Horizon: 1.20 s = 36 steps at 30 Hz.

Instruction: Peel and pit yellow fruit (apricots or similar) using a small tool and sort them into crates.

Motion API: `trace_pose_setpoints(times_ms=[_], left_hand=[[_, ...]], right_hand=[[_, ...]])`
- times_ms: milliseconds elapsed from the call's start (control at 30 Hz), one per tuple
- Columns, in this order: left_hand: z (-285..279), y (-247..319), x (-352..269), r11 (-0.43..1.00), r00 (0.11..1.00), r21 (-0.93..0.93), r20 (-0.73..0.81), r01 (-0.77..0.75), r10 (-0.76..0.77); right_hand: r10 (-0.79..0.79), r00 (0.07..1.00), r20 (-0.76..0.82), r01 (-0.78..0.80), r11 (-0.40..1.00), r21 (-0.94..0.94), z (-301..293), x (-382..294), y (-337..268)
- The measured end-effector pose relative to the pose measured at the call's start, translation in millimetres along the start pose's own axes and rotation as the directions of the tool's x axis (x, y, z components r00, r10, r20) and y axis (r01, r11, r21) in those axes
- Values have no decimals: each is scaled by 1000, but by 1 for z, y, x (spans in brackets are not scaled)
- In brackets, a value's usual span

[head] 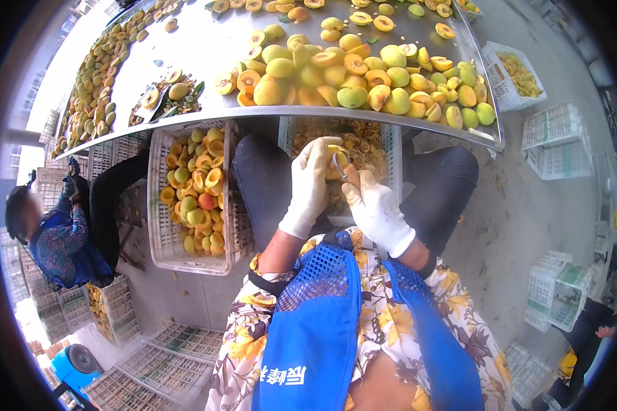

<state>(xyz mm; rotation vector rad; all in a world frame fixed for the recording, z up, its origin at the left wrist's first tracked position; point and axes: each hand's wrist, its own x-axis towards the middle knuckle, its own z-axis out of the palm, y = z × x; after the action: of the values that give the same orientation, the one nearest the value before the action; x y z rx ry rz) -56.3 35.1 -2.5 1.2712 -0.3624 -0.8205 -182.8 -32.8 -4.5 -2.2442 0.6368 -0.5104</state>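
My left hand (311,180), in a white knit glove, holds a yellow halved stone fruit (334,158) over a crate. In my gloved right hand (378,205) is a pitting tool (343,167) with a looped metal end and a brownish handle; its loop is at the fruit. Below both hands, the crate (395,159) between my knees holds fruit stones and scraps. Whole and halved fruit (334,77) lie heaped on the metal table (185,46) just beyond my hands.
A white plastic crate (157,226) of hollowed fruit halves (198,190) stands left of my leg. A co-worker (64,231) sits farther left. More crates (558,138) stand at the right, and others (159,365) lie at the lower left. The table's raised metal edge (298,111) crosses ahead.
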Motion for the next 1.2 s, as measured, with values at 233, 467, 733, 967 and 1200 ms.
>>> trace_pose_setpoints(times_ms=[233, 467, 733, 967, 1200], left_hand=[[0, -17, 6, 999, 993, -15, -113, -43, 41], [0, -32, 12, 990, 956, 113, -270, -89, 117], [-24, -21, 26, 964, 995, 260, 61, 60, -79], [-29, -32, 33, 997, 987, 64, 156, -47, 37], [-20, -15, 49, 890, 856, -435, -505, -137, -115]], right_hand=[[112, 985, 133, -97, 989, -113, 7, 2, 6], [58, 966, 253, -81, 993, 81, 15, 8, 15], [189, 805, 563, -471, 780, 412, 16, 12, 18], [208, 512, 833, -833, 356, 423, 1, 25, 12], [-121, 629, 768, -772, -216, 598, 19, 25, 29]])
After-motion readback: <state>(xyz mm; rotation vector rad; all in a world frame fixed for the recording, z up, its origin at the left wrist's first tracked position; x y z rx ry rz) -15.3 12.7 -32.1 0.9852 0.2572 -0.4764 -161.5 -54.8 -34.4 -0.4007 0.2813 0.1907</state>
